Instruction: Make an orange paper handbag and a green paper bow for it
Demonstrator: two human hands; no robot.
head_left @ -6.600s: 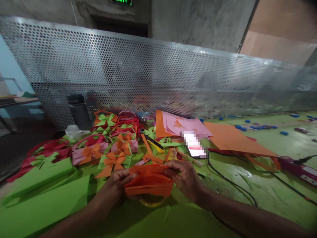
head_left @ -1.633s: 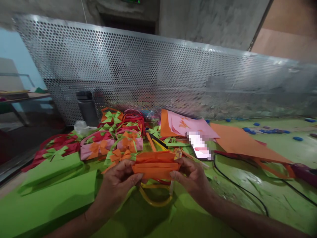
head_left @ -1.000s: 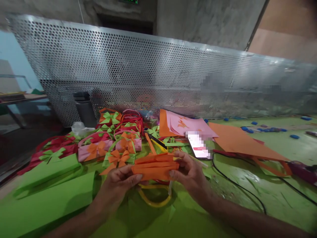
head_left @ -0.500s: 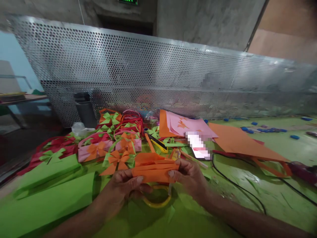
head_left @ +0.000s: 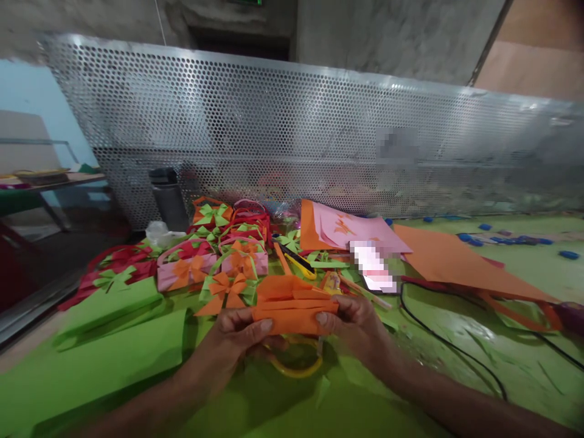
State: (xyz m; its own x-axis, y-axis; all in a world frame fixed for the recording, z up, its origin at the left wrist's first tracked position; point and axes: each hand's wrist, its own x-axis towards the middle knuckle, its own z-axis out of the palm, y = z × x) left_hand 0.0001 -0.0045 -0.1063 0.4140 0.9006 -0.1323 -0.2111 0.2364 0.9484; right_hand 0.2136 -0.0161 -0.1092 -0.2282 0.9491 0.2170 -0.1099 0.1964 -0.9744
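Note:
Between my two hands is a folded piece of orange paper, with layered creases along its upper side. My left hand pinches its left end, thumb on the front. At the right end, my right hand grips it the same way. Just below the paper shows a yellow loop handle, perhaps of scissors; the rest of it is hidden. Beyond my left hand sit several small paper bags in pink, red and orange with paper bows. An orange bow lies nearest to the held paper.
Folded green paper lies at the left. A yellow-and-black cutter, a phone, pink sheets and orange sheets lie beyond. A black cable curves at the right. A dark bottle stands before the perforated metal panel.
The whole view has shifted slightly, so things appear farther right. Both hands keep their hold on the orange paper, with little visible change in its shape.

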